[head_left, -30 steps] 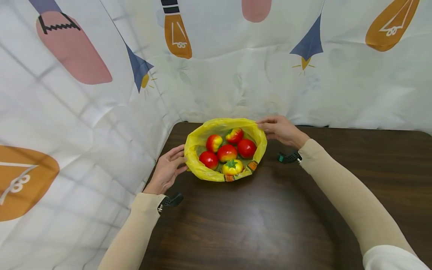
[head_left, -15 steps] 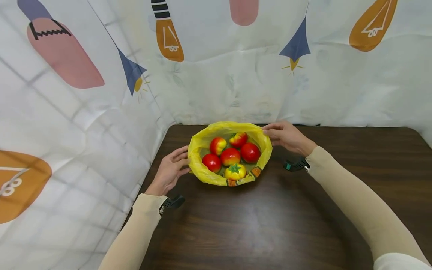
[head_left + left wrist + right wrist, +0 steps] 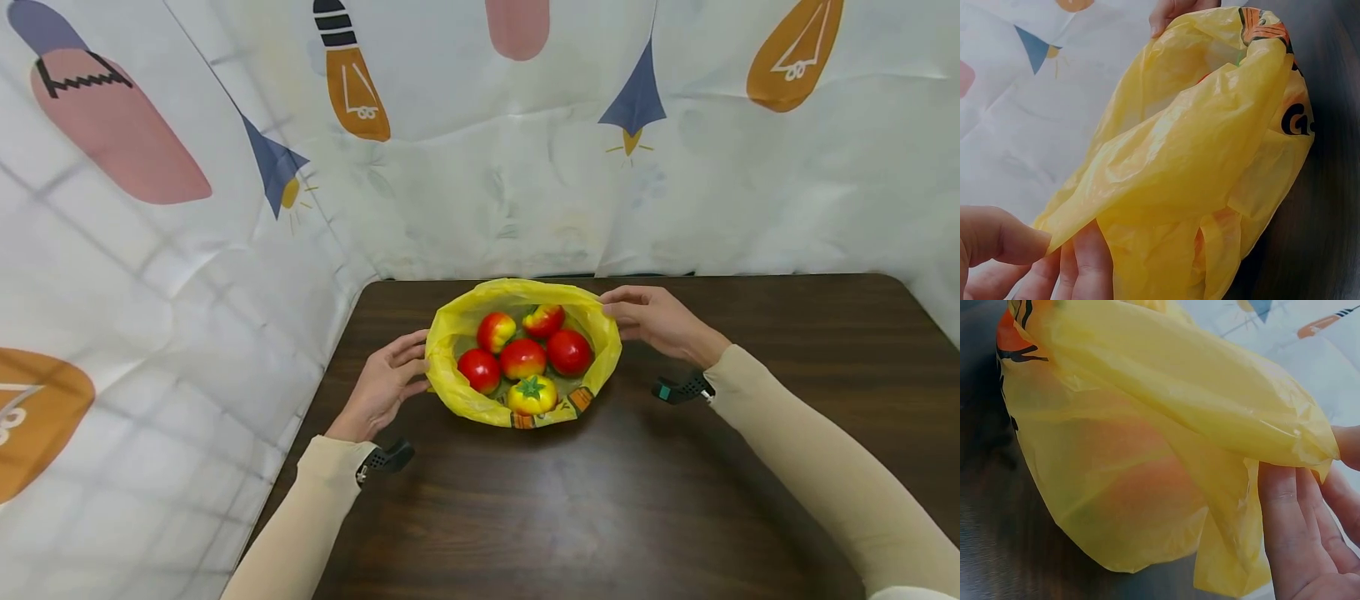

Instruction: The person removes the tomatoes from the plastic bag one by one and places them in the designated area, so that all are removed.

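A yellow plastic bag (image 3: 465, 404), its mouth spread wide and its edge rolled outward, is on the dark table's far side. Inside it, in the head view, are several shiny red and red-and-yellow fruits (image 3: 522, 358). A yellow one with a green star-shaped leaf top (image 3: 532, 395) sits nearest the front. My left hand (image 3: 381, 385) pinches the left edge of the bag between thumb and fingers. On the opposite side, my right hand (image 3: 663, 321) pinches the right edge, the thumb (image 3: 1349, 447) on the outer fold. Through the thin plastic, orange-red shapes show in the right wrist view.
A dark wood-grain table (image 3: 570, 517) extends toward me and to the right. White cloth (image 3: 450, 192) printed with light bulbs and lamps hangs behind it and along its left side. Each wrist wears a black strap (image 3: 682, 388).
Both hands have shifted the bag a little to the right along the table and slightly nearer me, while the head view swung right. Their hold on the edges looks the same.
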`<state>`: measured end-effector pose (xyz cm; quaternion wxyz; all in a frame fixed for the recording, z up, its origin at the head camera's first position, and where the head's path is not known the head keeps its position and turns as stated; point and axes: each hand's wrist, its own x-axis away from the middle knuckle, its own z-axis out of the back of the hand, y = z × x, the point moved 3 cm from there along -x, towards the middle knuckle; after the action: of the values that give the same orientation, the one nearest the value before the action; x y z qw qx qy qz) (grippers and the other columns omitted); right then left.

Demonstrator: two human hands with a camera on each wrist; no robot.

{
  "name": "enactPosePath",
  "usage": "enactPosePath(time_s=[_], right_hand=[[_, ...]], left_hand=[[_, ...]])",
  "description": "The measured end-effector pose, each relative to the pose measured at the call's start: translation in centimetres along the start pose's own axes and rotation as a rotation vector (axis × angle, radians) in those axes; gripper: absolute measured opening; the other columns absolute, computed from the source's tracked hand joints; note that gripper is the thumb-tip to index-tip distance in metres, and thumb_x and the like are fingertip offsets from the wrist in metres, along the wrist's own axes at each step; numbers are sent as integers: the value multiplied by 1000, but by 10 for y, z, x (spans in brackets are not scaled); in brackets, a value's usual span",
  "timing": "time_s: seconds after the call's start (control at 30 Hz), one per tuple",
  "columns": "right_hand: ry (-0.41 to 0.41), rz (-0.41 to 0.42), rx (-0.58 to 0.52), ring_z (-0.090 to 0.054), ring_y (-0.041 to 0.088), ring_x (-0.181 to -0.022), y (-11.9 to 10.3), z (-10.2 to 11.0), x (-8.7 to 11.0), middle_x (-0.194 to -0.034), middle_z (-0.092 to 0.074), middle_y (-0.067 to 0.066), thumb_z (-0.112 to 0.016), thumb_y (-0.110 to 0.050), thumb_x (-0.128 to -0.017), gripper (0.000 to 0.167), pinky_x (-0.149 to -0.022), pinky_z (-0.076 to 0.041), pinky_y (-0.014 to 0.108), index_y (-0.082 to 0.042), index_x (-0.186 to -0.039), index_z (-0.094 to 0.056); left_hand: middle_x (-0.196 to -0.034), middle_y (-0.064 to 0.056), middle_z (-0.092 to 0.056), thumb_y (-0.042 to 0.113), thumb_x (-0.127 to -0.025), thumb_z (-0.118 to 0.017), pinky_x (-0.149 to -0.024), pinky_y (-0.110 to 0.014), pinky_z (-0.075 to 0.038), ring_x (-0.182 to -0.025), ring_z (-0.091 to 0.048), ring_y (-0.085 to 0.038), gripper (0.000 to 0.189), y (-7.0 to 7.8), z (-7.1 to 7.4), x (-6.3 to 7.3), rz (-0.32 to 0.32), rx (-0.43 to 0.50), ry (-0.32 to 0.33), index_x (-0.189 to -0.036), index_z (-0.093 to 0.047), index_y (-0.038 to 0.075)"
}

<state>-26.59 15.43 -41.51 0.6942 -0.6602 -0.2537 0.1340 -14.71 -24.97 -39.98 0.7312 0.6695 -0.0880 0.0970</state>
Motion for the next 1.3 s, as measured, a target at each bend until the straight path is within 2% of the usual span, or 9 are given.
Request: enactPosePath(time_s=[0.23, 0.43, 0.73, 1.07, 1.3], right_hand=[[-1, 10, -25, -72, 14, -99, 6, 3, 22, -118, -70, -3, -65, -26, -103, 40, -88, -64, 31, -2, -133, -55], [4, 19, -28, -71, 13, -100, 11, 5, 42, -118, -68, -3, -63, -24, -104, 30, -89, -63, 30, -7, -127, -59], [22, 27, -24, -71, 14, -102, 23, 10, 72, -121, -66, -2, -59, -20, -106, 23, -91, -63, 31, -9, -127, -60], [38, 33, -22, -70, 16, -102, 30, 14, 107, -120, -67, -2, -57, -15, -106, 21, -90, -64, 33, -9, -126, -61], [47, 31, -6, -70, 16, -101, 32, 12, 123, -119, -67, -3, -57, -12, -106, 21, -89, -64, 33, -10, -126, -62]], left_hand=[[-144, -9, -61, 7, -100, -62, -83, -24, -63, -102, -71, -9, 54, 2, -11, 2, 6, -23, -37, -152, -50, 16], [-143, -10, -61, 7, -100, -62, -84, -24, -63, -104, -71, -9, 57, -1, -16, 3, -15, -42, -98, -154, -47, 13], [-149, -15, -57, 6, -100, -61, -87, -27, -63, -109, -71, -12, 55, -1, -32, 6, -31, -56, -171, -153, -48, 14], [-148, -15, -58, 8, -99, -62, -90, -31, -63, -110, -70, -17, 54, -1, -46, 3, -37, -72, -227, -151, -51, 15], [-146, -16, -59, 9, -99, -61, -90, -32, -64, -109, -70, -19, 51, -2, -52, 1, -51, -75, -258, -149, -52, 14]])
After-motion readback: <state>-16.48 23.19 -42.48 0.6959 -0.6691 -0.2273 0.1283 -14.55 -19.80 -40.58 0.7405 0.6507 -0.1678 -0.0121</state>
